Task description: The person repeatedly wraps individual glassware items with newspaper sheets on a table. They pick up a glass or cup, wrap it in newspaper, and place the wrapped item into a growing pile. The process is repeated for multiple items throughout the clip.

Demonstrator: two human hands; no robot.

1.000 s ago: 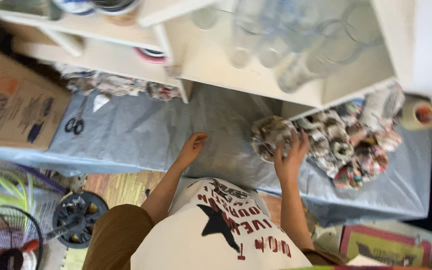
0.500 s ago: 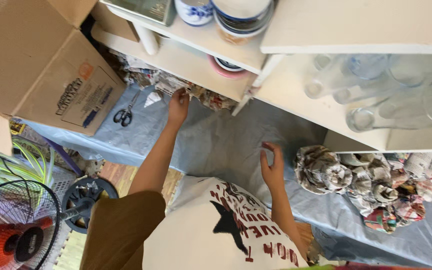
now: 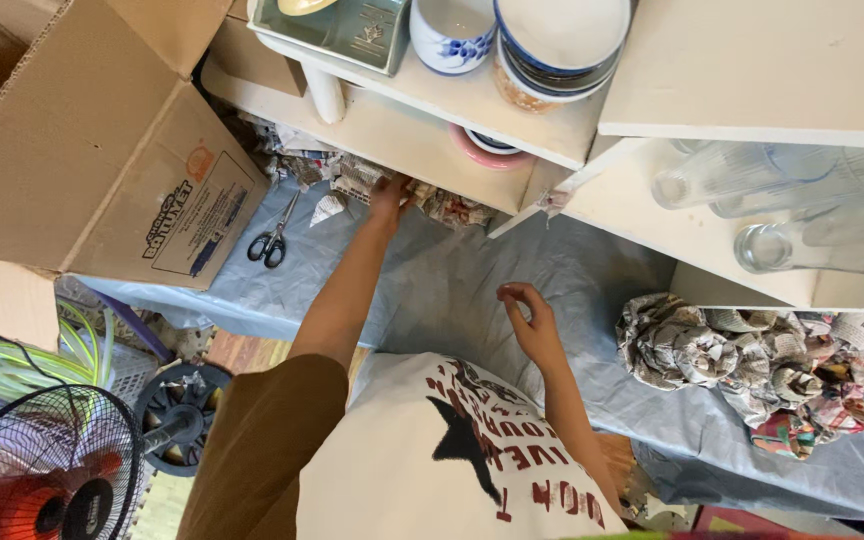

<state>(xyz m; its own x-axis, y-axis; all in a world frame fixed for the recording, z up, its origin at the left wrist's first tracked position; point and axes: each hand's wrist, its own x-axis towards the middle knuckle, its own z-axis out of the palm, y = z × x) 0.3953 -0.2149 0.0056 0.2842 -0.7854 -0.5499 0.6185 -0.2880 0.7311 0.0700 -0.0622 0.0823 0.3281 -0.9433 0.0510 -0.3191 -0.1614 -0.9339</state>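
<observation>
We are now reaching our left hand into the newspaper scraps under the shelf, fingers hidden, grip unclear. Our right hand, loosely curled and empty, is leaving the paper bundles at right.

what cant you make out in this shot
- Head view: the left hand reaches under the white shelf; its fingertips and any grip on the crumpled newspaper there are hidden by the shelf edge.
- The pink dish is mostly covered by the shelf.
- The glasses are blurred; their count is unclear.
- The right hand is curled over the blue cloth, apparently empty.
</observation>
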